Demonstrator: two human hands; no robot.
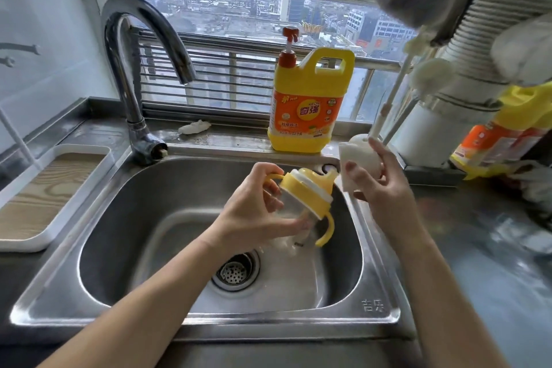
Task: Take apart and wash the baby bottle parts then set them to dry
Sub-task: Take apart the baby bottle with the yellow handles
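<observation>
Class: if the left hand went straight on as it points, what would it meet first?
Likely the white sponge held by the right hand, just beyond the baby bottle it grips; depth unclear.

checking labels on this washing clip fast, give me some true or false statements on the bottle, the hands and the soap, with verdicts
1. The left hand holds the bottle above the sink. True.
2. The yellow lid is already off the bottle. False: it is still on the bottle.
3. The right hand grips a white sponge brush. True.
4. The soap bottle stands down in the sink basin. False: it stands upright on the ledge behind the sink, in front of the window.
</observation>
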